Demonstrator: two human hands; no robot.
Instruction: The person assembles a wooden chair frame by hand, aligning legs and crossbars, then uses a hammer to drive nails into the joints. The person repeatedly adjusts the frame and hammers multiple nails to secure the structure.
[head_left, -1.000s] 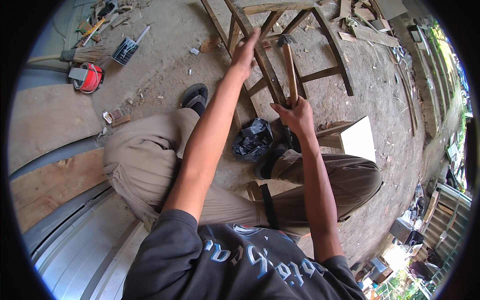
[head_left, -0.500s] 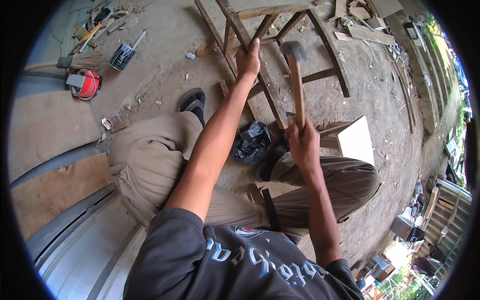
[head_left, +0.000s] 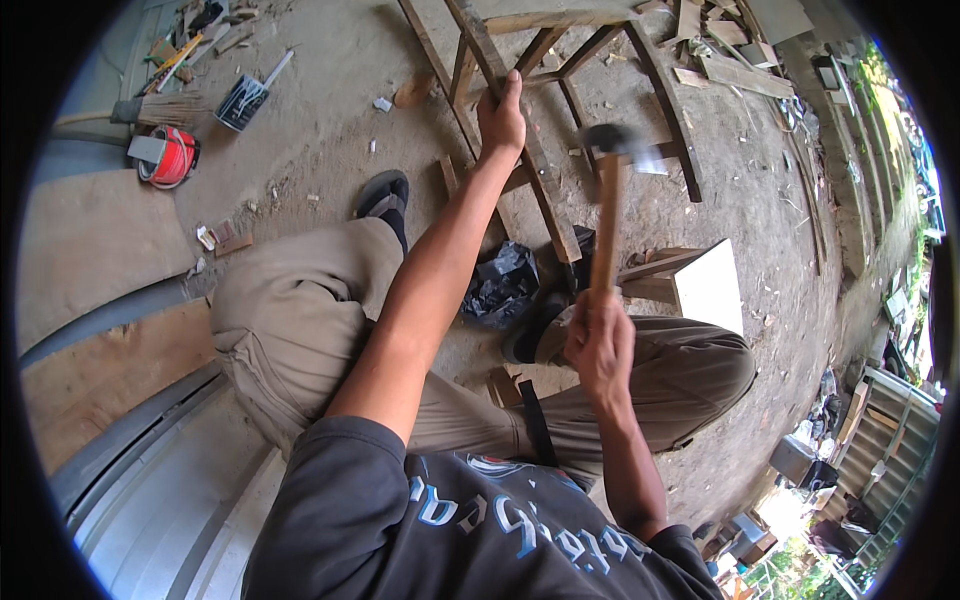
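The person's hands are apart, each closed on something different. The left hand (head_left: pixel 503 120) grips a long rail of a dark wooden frame (head_left: pixel 545 190), its thumb lying along the wood and pointing away from the body. The frame is on the ground (head_left: pixel 310 100) ahead of the person, with its legs and crosspieces spreading to the upper right and the near end of the gripped rail pointing back toward the knees.

The right hand (head_left: pixel 600 345) is wrapped around the lower part of the handle of a hammer (head_left: pixel 608 225). The hammer points away from the person, to the right of the rail's near end; its dark head (head_left: pixel 612 138) is blurred and appears in front of the frame's right side.

A crumpled black bag (head_left: pixel 500 285) lies between the left shoe (head_left: pixel 385 195) and the right shoe (head_left: pixel 527 335), close to the rail's end. Just right of the hammer is a white board (head_left: pixel 708 285) with wooden pieces beside it.

Farther left are a red can (head_left: pixel 178 160), a brush (head_left: pixel 170 108) just behind it and a dark container (head_left: pixel 243 103). Wood scraps (head_left: pixel 740 72) lie at the upper right.
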